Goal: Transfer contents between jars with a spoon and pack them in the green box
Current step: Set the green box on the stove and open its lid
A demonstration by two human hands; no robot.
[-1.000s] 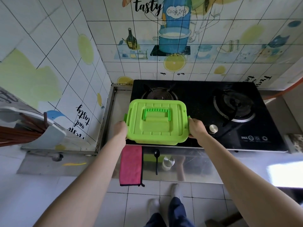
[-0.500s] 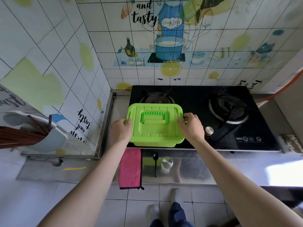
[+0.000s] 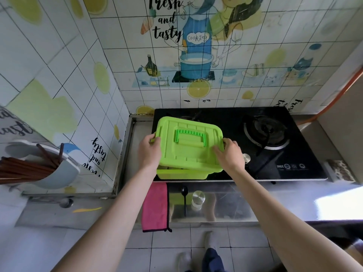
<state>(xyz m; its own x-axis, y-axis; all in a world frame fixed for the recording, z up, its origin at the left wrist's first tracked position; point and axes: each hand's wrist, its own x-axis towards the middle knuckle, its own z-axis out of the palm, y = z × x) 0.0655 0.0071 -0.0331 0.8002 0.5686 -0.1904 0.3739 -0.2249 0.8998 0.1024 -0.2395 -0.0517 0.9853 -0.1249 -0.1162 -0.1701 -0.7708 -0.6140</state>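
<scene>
The green lid (image 3: pixel 188 146) sits askew and tilted over the box (image 3: pixel 180 174), whose near wall shows below the lid's front edge. The left hand (image 3: pixel 149 152) curls its fingers round the lid's left rim. The right hand (image 3: pixel 229 156) grips the right rim, thumb lying on top. The box stands on the front left of the stove (image 3: pixel 275 150). On the counter (image 3: pixel 225 205) below lie a black spoon (image 3: pixel 184 199), a small jar (image 3: pixel 197 200) just beside it, and a pink cloth (image 3: pixel 155 207).
</scene>
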